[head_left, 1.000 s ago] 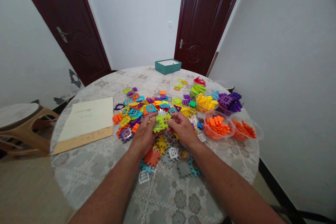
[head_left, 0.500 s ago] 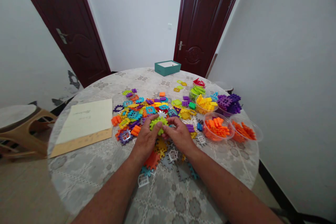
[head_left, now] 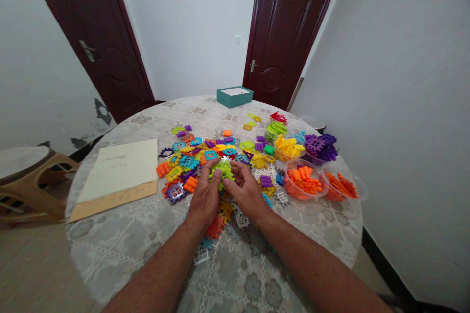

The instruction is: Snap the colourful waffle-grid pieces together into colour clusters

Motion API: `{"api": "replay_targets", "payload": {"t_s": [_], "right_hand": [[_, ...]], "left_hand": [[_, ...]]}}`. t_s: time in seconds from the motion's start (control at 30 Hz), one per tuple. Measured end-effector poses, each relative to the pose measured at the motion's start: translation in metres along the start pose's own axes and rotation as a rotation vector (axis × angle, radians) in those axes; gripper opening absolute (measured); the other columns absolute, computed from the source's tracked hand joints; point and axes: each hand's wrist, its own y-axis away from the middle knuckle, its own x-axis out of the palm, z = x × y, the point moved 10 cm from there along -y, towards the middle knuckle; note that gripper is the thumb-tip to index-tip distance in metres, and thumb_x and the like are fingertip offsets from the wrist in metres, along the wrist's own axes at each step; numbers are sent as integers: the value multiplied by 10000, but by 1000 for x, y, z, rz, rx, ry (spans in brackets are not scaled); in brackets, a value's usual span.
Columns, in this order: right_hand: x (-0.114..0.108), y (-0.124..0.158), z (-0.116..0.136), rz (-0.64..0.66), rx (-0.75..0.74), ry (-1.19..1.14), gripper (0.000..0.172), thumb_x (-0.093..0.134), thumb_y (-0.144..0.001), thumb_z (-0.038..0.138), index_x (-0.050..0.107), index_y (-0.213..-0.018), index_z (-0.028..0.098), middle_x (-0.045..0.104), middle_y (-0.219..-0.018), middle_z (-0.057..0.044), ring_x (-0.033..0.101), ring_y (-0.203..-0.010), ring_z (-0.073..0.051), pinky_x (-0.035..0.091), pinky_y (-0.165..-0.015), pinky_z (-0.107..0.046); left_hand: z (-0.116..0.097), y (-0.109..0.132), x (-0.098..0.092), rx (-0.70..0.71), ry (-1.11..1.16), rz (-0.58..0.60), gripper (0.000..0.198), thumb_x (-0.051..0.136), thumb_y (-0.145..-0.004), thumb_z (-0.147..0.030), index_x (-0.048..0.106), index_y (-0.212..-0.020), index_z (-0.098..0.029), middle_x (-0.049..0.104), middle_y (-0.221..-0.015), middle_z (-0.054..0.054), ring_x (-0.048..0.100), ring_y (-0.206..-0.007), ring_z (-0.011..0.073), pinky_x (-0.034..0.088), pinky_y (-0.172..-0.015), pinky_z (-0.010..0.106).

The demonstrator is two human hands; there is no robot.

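Between my two hands is a lime-green plastic building piece (head_left: 222, 171) with a toothed edge, held above the middle of the pile. My left hand (head_left: 206, 193) is closed on its left side, thumb on top. My right hand (head_left: 246, 188) grips the right side, its thumb near the lower edge; some fingertips are hidden behind the piece. Around the hands lie loose interlocking pieces: a purple one with a white window (head_left: 176, 191), an orange toothed piece (head_left: 215, 225) below the hands, and a white lattice piece (head_left: 242, 220) under my right wrist.
To the right stand clear tubs of sorted pieces: orange (head_left: 305, 182), yellow (head_left: 289, 146) and purple (head_left: 320, 146). A paper sheet on cardboard (head_left: 119, 168) lies at the left. A green box (head_left: 235, 97) sits at the table's far edge. A stool (head_left: 33, 176) stands left.
The lime-green piece has been turned between my hands, and the thumbs have shifted on it. My right hand has moved slightly left. The tubs and paper stay in place.
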Motion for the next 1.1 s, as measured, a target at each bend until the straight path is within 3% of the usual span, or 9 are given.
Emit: {"api": "replay_targets", "payload": {"t_s": [0.1, 0.27, 0.37, 0.53, 0.63, 0.7, 0.77, 0.87, 1.1], "right_hand": [[2, -1, 3, 19, 6, -77, 526, 723, -890, 343, 527, -1373, 275, 693, -1262, -51, 686, -1124, -211, 555, -973, -366], [-10, -5, 13, -11, 2, -10, 492, 689, -859, 315, 566, -1334, 273, 710, -1192, -36, 686, -1022, -209, 577, -873, -349], [-27, -13, 23, -20, 24, 51, 479, 674, -850, 337, 598, -1317, 259, 705, -1126, -38, 684, -905, -203, 592, -744, -331], [-103, -49, 77, -235, 15, 162, 547, 708, -820, 412, 604, -1335, 261, 675, -1061, -41, 675, -822, -194, 604, -624, -309], [-159, -91, 119, -343, -50, 344, 544, 716, -797, 371, 614, -1319, 253, 693, -1053, -49, 685, -834, -189, 608, -637, -288], [-196, -125, 131, -416, -26, 495, 538, 700, -804, 331, 608, -1324, 227, 709, -1012, -55, 681, -775, -174, 597, -624, -275], [-227, -158, 125, -451, 85, 644, 548, 660, -839, 296, 575, -1372, 199, 725, -1014, -74, 681, -740, -163, 588, -620, -265], [-256, -196, 105, -425, 217, 890, 556, 619, -884, 279, 551, -1425, 170, 742, -1060, -106, 687, -738, -156, 584, -650, -264], [-282, -236, 65, -375, 306, 1162, 505, 673, -823, 285, 689, -1292, 96, 771, -1016, -166, 729, -918, -265, 565, -811, -334]], "left_hand": [[-4, 1, 4, 65, -18, 20, 603, 417, -1045, -577, 486, -1526, -220, 592, -1498, 129, 565, -1376, 268, 429, -1164, 442], [-14, 6, 19, 193, -107, 129, 599, 408, -1055, -549, 474, -1548, -216, 531, -1568, 136, 442, -1504, 269, 326, -1252, 464], [-13, 6, 19, 196, -88, 139, 582, 420, -1053, -532, 480, -1541, -220, 542, -1560, 136, 480, -1477, 272, 365, -1228, 475], [-5, -3, -7, 124, -56, -29, 493, 475, -1037, -496, 570, -1416, -197, 687, -1342, 129, 645, -1257, 264, 477, -1110, 468], [-4, -7, -14, 112, -89, -71, 421, 531, -1009, -470, 631, -1317, -201, 717, -1282, 119, 673, -1198, 265, 491, -1083, 457], [-5, -6, -13, 112, -120, -69, 397, 542, -998, -457, 651, -1282, -202, 727, -1266, 118, 685, -1176, 269, 502, -1066, 457], [-5, -5, -10, 113, -153, -53, 382, 547, -990, -441, 665, -1261, -200, 732, -1265, 120, 693, -1167, 274, 512, -1055, 457], [-6, -3, -6, 112, -191, -38, 363, 549, -980, -420, 681, -1235, -197, 737, -1260, 120, 704, -1146, 275, 521, -1042, 454], [-3, -6, -12, 75, -233, -43, 346, 546, -977, -443, 705, -1189, -221, 760, -1199, 99, 719, -1095, 276, 537, -1015, 457]]}}
